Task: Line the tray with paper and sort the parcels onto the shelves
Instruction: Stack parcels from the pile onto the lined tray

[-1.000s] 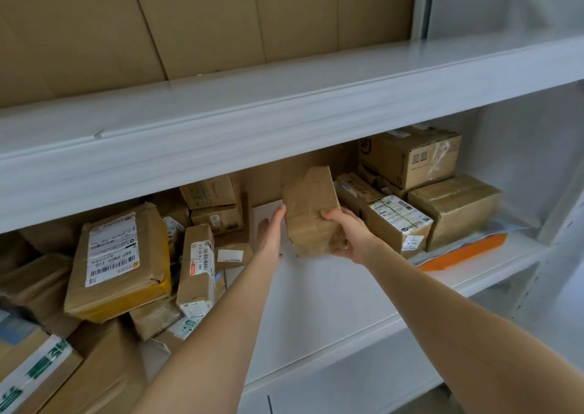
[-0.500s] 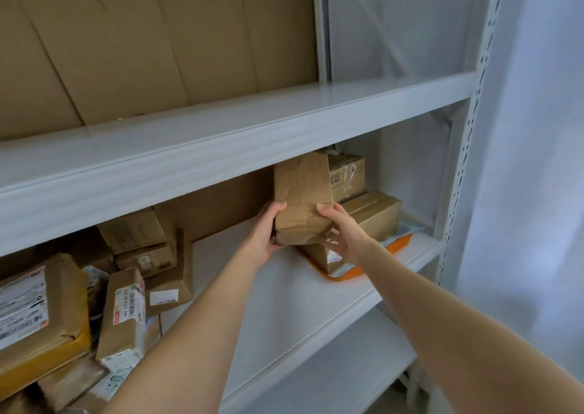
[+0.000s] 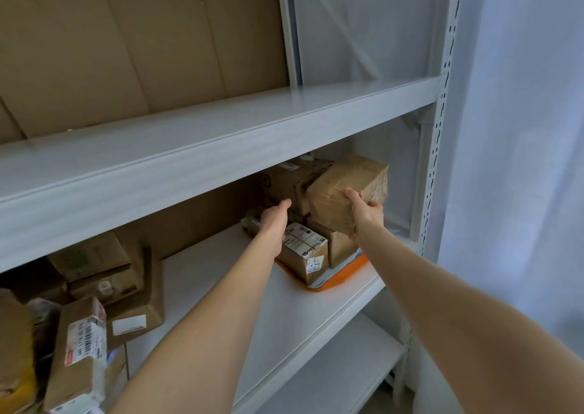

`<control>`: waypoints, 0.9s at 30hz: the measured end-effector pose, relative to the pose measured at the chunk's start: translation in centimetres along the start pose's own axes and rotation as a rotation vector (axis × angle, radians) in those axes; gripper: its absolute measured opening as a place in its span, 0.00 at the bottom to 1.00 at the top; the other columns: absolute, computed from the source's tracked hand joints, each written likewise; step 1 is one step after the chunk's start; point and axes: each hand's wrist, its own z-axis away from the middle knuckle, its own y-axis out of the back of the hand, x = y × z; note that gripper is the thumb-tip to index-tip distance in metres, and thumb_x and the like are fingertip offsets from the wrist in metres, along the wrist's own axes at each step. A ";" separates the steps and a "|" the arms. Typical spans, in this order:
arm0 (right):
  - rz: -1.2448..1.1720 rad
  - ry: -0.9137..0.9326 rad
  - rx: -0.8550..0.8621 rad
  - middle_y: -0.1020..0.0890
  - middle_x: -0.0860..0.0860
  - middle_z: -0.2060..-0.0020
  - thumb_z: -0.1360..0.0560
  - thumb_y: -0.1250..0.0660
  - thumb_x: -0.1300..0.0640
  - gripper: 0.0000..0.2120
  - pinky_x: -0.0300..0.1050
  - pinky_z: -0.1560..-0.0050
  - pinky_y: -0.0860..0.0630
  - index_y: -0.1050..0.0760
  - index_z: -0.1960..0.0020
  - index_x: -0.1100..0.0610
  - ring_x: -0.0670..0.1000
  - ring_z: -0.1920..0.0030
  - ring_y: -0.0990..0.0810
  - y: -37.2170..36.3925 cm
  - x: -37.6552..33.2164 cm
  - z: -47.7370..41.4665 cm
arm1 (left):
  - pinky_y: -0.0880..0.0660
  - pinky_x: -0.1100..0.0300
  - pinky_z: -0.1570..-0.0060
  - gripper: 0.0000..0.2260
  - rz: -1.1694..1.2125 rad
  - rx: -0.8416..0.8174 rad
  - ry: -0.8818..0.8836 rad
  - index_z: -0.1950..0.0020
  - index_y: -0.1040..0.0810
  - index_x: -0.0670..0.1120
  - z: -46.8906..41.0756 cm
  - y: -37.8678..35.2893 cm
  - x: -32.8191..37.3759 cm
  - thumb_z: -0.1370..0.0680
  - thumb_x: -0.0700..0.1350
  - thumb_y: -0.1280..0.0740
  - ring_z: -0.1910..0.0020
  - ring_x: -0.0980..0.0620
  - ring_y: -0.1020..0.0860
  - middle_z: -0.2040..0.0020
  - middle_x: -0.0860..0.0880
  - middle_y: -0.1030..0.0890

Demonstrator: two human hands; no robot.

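Observation:
My right hand (image 3: pixel 366 214) grips a crumpled brown paper parcel (image 3: pixel 347 189), held tilted on top of a brown box (image 3: pixel 336 244) at the right end of the middle shelf (image 3: pixel 221 287). Beside it my left hand (image 3: pixel 273 220) reaches in with fingers extended, holding nothing, over a labelled box (image 3: pixel 305 252). These boxes sit on an orange tray (image 3: pixel 344 279) lined with pale paper. A larger carton (image 3: pixel 287 179) stands behind, partly hidden by the parcel.
A heap of brown parcels (image 3: pixel 82 328) fills the left of the middle shelf. The upper shelf (image 3: pixel 221 135) holds flat cardboard sheets (image 3: pixel 142 40). A perforated grey upright (image 3: pixel 442 103) bounds the rack on the right, with a pale curtain (image 3: pixel 524 160) beyond. A lower shelf (image 3: pixel 331 375) shows below.
The brown paper parcel moved right and up onto the stack on the tray. My left hand came off it and now hovers open; my right hand still grips it.

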 end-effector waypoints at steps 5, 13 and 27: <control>0.044 -0.066 0.050 0.29 0.57 0.34 0.36 0.27 0.35 0.48 0.60 0.38 0.25 0.44 0.25 0.52 0.61 0.38 0.26 -2.6 -0.3 -1.1 | 0.30 0.57 0.48 0.27 -0.034 -0.080 0.073 0.27 0.35 0.44 -0.9 0.3 -0.2 0.22 0.56 0.37 0.33 0.46 0.31 0.30 0.43 0.31; 0.058 -0.085 0.037 0.23 0.56 0.38 0.33 0.30 0.34 0.43 0.55 0.40 0.23 0.38 0.26 0.55 0.59 0.42 0.22 -4.1 0.6 -2.0 | 0.29 0.55 0.47 0.27 -0.067 -0.087 0.089 0.28 0.35 0.45 -2.3 0.6 -0.6 0.22 0.57 0.37 0.33 0.45 0.31 0.30 0.43 0.32; 0.266 -0.007 0.068 0.32 0.58 0.30 0.29 0.29 0.39 0.42 0.56 0.34 0.28 0.42 0.24 0.58 0.60 0.34 0.29 -4.8 1.3 -1.2 | 0.29 0.52 0.44 0.26 -0.091 -0.047 0.102 0.28 0.35 0.46 -1.7 2.4 -1.4 0.23 0.57 0.37 0.34 0.46 0.30 0.31 0.44 0.30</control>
